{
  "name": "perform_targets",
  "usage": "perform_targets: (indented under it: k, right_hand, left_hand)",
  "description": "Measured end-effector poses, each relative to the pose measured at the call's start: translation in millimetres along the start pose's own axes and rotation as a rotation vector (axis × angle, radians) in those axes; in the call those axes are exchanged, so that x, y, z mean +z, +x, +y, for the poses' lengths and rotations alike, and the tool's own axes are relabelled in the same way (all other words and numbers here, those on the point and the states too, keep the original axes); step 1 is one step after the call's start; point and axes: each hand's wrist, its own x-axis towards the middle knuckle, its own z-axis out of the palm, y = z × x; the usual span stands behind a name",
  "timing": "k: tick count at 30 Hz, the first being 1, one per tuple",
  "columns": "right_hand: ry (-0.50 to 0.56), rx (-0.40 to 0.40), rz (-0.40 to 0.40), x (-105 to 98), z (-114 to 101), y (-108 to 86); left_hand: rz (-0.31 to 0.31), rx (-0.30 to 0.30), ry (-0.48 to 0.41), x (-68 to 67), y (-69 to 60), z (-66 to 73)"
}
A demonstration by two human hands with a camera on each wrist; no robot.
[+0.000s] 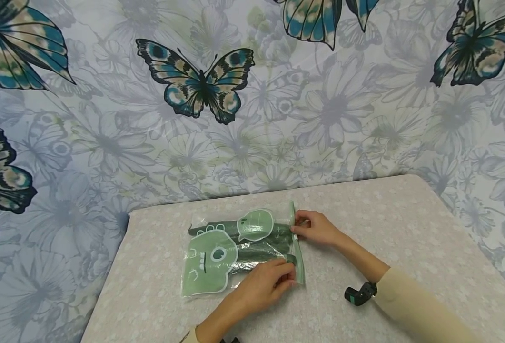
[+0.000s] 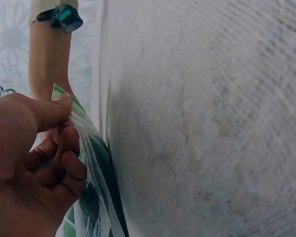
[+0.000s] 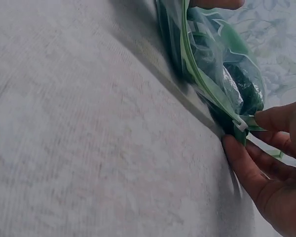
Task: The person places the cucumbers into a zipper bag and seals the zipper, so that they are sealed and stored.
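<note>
A clear plastic zip bag [image 1: 211,257] with a green cartoon monster print lies flat on the table, its green zip edge on the right. Inside show dark green folded contents [image 1: 252,250], perhaps cloth; their exact kind is unclear. With thumb and fingertips my left hand [image 1: 265,281] pinches the near part of that edge. At the far end of the edge, my right hand [image 1: 316,227] pinches the corner beside a small white zip slider [image 3: 240,124]. In the right wrist view the bag's mouth seems to gape between the hands.
The table [image 1: 363,214] has a pale patterned cover, and its back edge meets a wall hanging [image 1: 278,119] printed with butterflies and flowers. A black wrist camera [image 1: 361,294] is strapped near the right sleeve's cuff.
</note>
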Motion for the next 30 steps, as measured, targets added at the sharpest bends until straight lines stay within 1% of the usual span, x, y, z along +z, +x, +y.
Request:
perform_targets:
  k: [4, 8, 10, 13, 15, 20, 23, 26, 30]
  right_hand:
    - [0.038, 0.03, 0.025, 4, 0, -0.6]
    - [0.049, 0.063, 0.059, 5, -1, -1.8]
    - [0.072, 0.079, 0.073, 4, -1, -2.1]
    - [0.102, 0.091, 0.068, 2, 1, -2.2]
    - [0.104, 0.093, 0.05, 0, 4, -2.3]
    - [0.101, 0.071, -0.046, -10, 8, -0.7]
    - [0.103, 0.056, -0.085, -14, 11, 1.2]
    - [0.061, 0.024, -0.094, -16, 11, 3.1]
    - [-0.065, -0.047, -0.06, -13, 11, 1.2]
  left_hand:
    - [0.004, 0.002, 0.008, 2.4, -0.5, -0.2]
    - [0.011, 0.009, -0.006, 4.4, 0.2, -0.6]
    - [0.017, 0.009, -0.014, 5.5, 0.5, -1.0]
    - [0.026, 0.018, -0.013, 7.5, 0.5, -1.8]
    - [0.028, 0.024, -0.012, 9.1, 0.0, -2.7]
    - [0.043, 0.025, 0.009, 13.1, 2.4, -2.4]
    - [0.058, 0.028, 0.022, 14.0, 4.0, -1.5]
    - [0.072, 0.028, 0.034, 14.3, 5.1, -0.4]
    - [0.068, -0.003, 0.028, 15.1, 6.4, 1.0]
